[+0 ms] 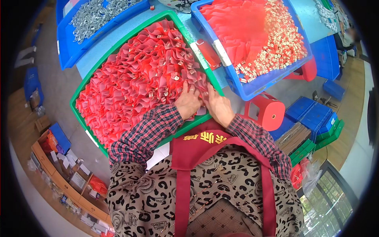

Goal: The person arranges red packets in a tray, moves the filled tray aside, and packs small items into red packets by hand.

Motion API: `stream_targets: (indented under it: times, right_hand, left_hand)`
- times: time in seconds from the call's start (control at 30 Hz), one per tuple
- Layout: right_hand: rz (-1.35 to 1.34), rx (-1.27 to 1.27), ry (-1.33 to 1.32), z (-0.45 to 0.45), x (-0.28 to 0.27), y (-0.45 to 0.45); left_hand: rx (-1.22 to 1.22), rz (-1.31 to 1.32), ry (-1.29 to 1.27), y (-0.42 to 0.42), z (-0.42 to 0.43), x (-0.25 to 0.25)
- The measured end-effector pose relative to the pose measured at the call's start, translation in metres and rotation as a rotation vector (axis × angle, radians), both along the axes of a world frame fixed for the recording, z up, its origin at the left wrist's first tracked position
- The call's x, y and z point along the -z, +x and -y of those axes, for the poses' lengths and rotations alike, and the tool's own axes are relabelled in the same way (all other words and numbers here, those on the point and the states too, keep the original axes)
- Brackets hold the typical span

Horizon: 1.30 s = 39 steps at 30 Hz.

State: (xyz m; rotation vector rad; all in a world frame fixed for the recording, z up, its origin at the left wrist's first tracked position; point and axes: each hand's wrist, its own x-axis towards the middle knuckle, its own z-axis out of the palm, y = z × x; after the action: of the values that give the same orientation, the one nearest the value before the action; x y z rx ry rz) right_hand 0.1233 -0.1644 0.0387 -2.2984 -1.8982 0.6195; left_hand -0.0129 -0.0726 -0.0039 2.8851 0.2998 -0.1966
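A green-rimmed tray (90, 68) is packed with rows of wavy red sheer fabric pieces (130, 75), many showing small pale tags. At its near right corner, my left hand (188, 103), with a ring on one finger, rests on the pieces with its fingers apart. Close beside it, my right hand (219, 107) reaches over the tray's right rim, its fingers closed around the edge of a red fabric piece (202, 91). The fingertips of both hands are partly hidden among the folds.
Right of the green tray, a blue tray (246, 94) holds red sheets and many small printed pieces (278, 45). Another blue tray (65, 47) with metal parts (94, 19) is at upper left. A red stool (271, 113) and stacked blue crates (310, 114) stand to the right.
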Motion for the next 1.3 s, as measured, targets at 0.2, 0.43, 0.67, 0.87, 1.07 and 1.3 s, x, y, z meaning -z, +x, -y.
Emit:
stream_targets:
  times: [0.2,0.43,0.67,0.87,1.07,1.3]
  right_hand:
    - [0.095,-0.017,0.012,-0.003,-0.006,0.010]
    - [0.182,-0.131,-0.012,0.006,0.020,0.017]
    - [-0.004,-0.078,0.205,0.013,-0.018,0.034]
    - [0.005,-0.285,0.185,0.017,-0.005,0.028]
    - [-0.049,-0.216,0.353,0.003,-0.003,0.038]
    - [-0.088,-0.377,0.345,-0.011,-0.012,0.042]
  left_hand:
    - [-0.014,-0.163,-0.068,0.011,-0.005,-0.004]
    - [-0.003,-0.169,-0.048,0.009,-0.004,-0.015]
    - [-0.071,0.101,-0.195,-0.009,-0.015,-0.046]
    - [-0.074,0.168,-0.170,-0.012,-0.003,-0.031]
    - [-0.296,0.336,-0.028,0.009,-0.048,-0.049]
    - [-0.364,0.163,-0.003,0.012,-0.082,-0.032]
